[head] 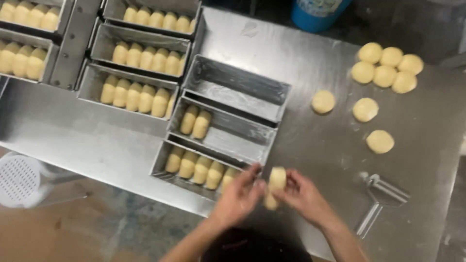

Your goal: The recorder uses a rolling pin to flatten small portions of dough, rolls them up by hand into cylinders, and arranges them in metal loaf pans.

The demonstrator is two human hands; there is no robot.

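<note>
Both hands meet over the table [121,140] edge: left hand [239,194] and right hand [302,194] pinching 1 dough roll [276,182] between their fingers, its long axis upright. The nearest tin [162,167], holding 5 rolls, lies just left of the fingers.

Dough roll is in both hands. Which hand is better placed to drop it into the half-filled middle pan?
Probably left. The left hand is on the pan side of the dough roll, nearest the middle pan, which holds two rolls. The right hand lies farther out, toward the metal scraper.
</note>
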